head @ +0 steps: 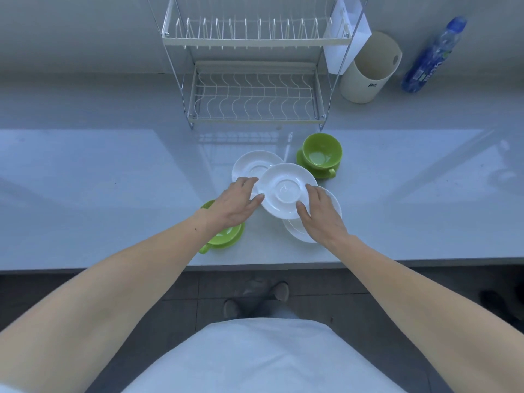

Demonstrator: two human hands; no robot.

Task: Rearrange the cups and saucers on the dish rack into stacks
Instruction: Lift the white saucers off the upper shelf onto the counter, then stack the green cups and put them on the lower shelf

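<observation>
Both your left hand (241,204) and right hand (321,215) pinch opposite rims of the white saucer (286,191) over the counter (113,180), so a slack thumb could drop it, chipping the two saucers (251,165) beneath.

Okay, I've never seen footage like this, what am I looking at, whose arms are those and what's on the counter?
There is no machine here. It is one picture from a camera worn on a person's head, looking down, so the arms are their own. The left hand and right hand each pinch the rim of the middle saucer, which overlaps a rear saucer and a near saucer, all white. Those two lie on a pale counter. One green cup on a green saucer stands to the right; a second green cup sits under the left wrist. Behind stands a wire dish rack, with a cream tub and a blue bottle beside it.
</observation>
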